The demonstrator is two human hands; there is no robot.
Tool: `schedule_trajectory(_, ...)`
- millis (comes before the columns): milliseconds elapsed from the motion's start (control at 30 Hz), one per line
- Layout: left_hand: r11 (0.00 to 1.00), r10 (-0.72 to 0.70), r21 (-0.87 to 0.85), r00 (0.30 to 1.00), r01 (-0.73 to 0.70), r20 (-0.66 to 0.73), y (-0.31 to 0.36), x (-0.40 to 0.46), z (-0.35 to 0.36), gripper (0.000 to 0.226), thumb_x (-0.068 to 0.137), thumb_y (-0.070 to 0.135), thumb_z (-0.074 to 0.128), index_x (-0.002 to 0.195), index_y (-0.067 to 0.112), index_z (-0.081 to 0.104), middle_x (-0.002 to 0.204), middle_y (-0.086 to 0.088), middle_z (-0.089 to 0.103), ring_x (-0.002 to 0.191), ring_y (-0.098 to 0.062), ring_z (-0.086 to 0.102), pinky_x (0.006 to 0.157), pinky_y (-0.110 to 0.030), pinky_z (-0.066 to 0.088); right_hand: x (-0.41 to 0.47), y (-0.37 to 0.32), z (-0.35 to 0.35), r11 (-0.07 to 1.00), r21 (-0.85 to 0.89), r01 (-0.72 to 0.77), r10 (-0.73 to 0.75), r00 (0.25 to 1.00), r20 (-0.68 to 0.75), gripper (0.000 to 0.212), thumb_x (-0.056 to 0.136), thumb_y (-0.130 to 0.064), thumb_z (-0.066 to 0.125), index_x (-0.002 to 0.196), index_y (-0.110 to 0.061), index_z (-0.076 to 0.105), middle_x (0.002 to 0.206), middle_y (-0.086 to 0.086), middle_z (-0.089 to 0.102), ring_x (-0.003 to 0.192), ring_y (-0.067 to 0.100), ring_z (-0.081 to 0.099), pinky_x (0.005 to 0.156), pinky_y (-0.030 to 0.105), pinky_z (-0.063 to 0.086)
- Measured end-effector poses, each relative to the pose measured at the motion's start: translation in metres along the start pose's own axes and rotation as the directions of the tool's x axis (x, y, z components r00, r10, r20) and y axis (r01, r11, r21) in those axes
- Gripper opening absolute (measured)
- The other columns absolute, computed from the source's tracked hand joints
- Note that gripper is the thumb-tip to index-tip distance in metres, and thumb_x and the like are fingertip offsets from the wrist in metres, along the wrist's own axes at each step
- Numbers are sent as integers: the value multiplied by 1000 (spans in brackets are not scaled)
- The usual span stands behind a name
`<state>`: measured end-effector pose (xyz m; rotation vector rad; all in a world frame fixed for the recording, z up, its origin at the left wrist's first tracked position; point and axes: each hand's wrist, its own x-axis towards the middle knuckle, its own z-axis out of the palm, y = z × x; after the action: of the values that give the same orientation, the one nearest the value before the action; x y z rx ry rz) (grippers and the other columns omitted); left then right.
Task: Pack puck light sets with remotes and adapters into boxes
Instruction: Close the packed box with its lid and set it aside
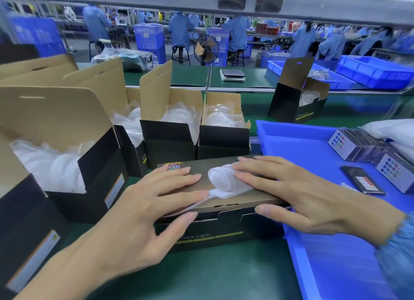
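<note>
The green-topped table (224, 277) carries a shallow blue plastic tray (313, 266) at the right and open black-and-brown cardboard boxes (170, 131) with white bagged contents behind. In front lies a closed black puck light box (224, 230). On its brown lid, the left hand (143, 212) and right hand (302, 196) press flat, fingers spread, the right touching a rolled white foam sheet (226, 178). Colour-button remotes (342, 142) stand in the tray.

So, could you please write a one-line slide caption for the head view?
Both hands, left and right, press flat on a closed puck light box with a white foam roll on top.
</note>
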<state>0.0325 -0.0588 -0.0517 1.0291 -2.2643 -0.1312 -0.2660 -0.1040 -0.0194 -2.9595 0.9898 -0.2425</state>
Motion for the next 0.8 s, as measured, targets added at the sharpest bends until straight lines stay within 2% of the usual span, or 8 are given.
schedule_trajectory(133, 1000, 24, 14, 1000, -23, -10, -4, -2, 4, 36, 97, 36, 49, 127, 27, 68, 140, 8, 58, 138, -11, 46, 116, -41, 32, -3, 1, 8, 992, 123, -1, 2, 1000, -8, 56, 101, -41, 34, 153, -21, 25, 161, -14, 17, 149, 4, 9, 120, 25, 8)
schedule_trajectory(267, 993, 101, 60, 994, -103, 28, -8, -2, 7, 42, 104, 47, 37, 135, 27, 57, 148, 6, 51, 144, -17, 38, 116, -45, 28, -4, 2, 15, 994, 108, 32, -29, 999, -29, 59, 101, -51, 30, 154, -24, 23, 163, -7, 14, 150, 13, 8, 121, 38, 10)
schedule_trajectory(333, 990, 120, 66, 993, -121, 18, -11, -1, 9, 45, 99, 50, 45, 135, 26, 56, 147, 4, 51, 143, -19, 40, 113, -48, 30, -2, 2, 18, 996, 80, 36, -32, 999, -44, 63, 99, -53, 38, 153, -23, 26, 162, -3, 16, 150, 16, 10, 120, 42, 14)
schedule_trajectory(433, 989, 133, 69, 991, -133, 2, -11, -2, 12, 46, 95, 47, 53, 135, 25, 57, 146, 6, 53, 141, -19, 43, 112, -52, 32, -2, 2, 22, 998, 56, 31, -27, 997, -72, 61, 99, -47, 44, 151, -20, 29, 162, 0, 19, 150, 19, 12, 118, 45, 18)
schedule_trajectory(667, 979, 174, 111, 984, -168, -38, -13, -5, 20, 38, 101, 35, 48, 132, 18, 63, 143, 7, 56, 141, -21, 44, 112, -56, 36, -3, -4, 25, 998, 27, 49, -46, 994, -100, 54, 101, -39, 40, 150, -16, 33, 160, 2, 24, 150, 24, 15, 117, 48, 20)
schedule_trajectory(800, 969, 205, 157, 976, -192, -74, -14, -9, 26, 38, 103, 34, 46, 131, 15, 64, 142, 5, 56, 140, -21, 45, 110, -52, 39, -4, -12, 27, 991, -118, 62, -82, 981, -173, 51, 101, -34, 40, 143, -5, 44, 153, 11, 36, 144, 31, 29, 111, 52, 33)
